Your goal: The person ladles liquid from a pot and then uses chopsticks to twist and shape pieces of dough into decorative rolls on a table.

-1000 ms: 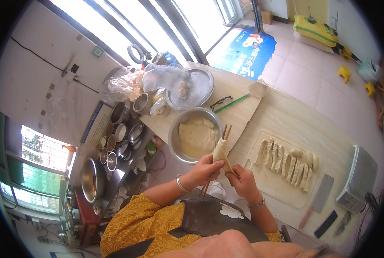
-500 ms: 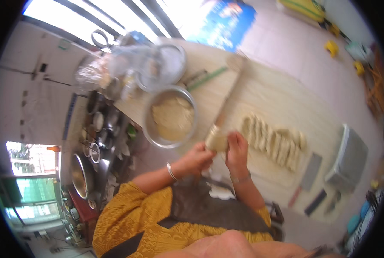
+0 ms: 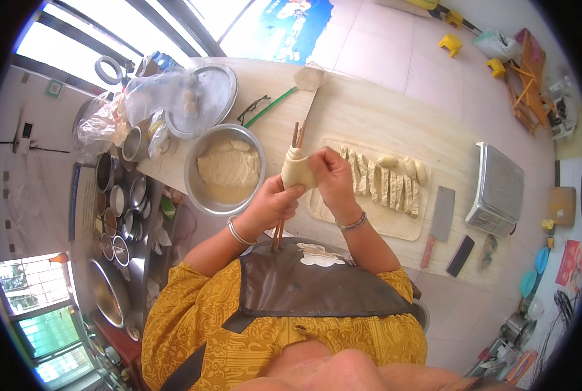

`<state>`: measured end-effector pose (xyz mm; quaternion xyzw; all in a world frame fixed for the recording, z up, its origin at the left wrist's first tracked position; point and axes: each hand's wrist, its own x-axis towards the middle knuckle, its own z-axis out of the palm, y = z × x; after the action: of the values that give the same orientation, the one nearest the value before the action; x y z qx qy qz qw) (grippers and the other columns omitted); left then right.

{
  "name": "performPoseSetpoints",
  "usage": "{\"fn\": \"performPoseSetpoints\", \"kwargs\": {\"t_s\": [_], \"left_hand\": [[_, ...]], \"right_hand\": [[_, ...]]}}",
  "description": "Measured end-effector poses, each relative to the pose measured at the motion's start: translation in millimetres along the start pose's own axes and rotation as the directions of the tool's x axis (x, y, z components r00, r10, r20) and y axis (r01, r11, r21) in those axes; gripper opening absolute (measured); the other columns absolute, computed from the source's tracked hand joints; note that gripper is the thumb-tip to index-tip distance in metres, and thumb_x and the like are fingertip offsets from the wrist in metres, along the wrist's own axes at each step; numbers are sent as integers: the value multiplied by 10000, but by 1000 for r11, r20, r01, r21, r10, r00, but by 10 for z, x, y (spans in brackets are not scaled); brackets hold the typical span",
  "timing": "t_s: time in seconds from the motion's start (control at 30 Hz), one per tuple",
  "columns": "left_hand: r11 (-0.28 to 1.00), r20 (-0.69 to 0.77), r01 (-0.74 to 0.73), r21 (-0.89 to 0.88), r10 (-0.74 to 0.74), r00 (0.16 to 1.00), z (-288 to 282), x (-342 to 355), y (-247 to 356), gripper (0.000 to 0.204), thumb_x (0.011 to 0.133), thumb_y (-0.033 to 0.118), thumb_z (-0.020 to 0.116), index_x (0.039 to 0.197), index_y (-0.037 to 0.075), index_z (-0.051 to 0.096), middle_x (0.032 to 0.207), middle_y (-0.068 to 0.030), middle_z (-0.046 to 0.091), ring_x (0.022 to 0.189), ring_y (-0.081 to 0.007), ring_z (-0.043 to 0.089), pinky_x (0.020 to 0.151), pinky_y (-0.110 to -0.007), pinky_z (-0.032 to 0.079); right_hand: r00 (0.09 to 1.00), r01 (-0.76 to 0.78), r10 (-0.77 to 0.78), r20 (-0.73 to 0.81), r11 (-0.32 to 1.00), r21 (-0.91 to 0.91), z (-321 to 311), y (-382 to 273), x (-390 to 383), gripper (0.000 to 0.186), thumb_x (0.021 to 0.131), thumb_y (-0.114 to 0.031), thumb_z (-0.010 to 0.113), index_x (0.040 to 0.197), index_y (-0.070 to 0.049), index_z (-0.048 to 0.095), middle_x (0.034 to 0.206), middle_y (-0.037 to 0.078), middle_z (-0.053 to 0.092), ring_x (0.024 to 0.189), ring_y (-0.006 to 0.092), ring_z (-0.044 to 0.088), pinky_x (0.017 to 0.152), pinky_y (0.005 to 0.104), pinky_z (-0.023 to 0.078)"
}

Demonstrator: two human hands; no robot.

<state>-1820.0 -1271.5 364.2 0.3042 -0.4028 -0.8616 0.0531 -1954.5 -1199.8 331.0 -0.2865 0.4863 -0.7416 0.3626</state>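
Left hand at the centre of the frame is clamped around two wooden sticks and the lower part of the pale dough sheet wound about them, while the right hand, just beside it, has its fingers closed on the sheet's edge. Stick tips poke out above the dough, and the other ends show below the left fist. Just left of centre, a metal bowl holds more dough; right of centre, cut strips lie side by side on a pale board. Farther right come a cleaver and a scale, and at upper left a round metal tray lies partly under clear plastic
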Motion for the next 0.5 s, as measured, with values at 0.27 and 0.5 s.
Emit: {"fn": "performPoseSetpoints", "kwargs": {"t_s": [0.27, 0.5], "left_hand": [[927, -55, -33, 373, 58, 997, -41, -67, 24, 90, 889, 124, 535, 923, 68, 473, 560, 47, 330, 413, -37, 288, 366, -204, 226], [916, 507, 344, -205, -201, 838, -150, -249, 50, 136, 850, 170, 540, 867, 80, 440, 542, 39, 271, 400, -61, 255, 371, -216, 217]], "right_hand": [[972, 234, -175, 158, 801, -552, 101, -442, 186, 149, 810, -141, 659, 771, -15, 589, 634, 69, 586, 565, 84, 529, 499, 265, 429], [961, -84, 40, 273, 985, 152, 154, 62, 166, 154, 863, -185, 598, 844, -34, 618, 612, -44, 506, 555, 22, 443, 492, 181, 372]]}}
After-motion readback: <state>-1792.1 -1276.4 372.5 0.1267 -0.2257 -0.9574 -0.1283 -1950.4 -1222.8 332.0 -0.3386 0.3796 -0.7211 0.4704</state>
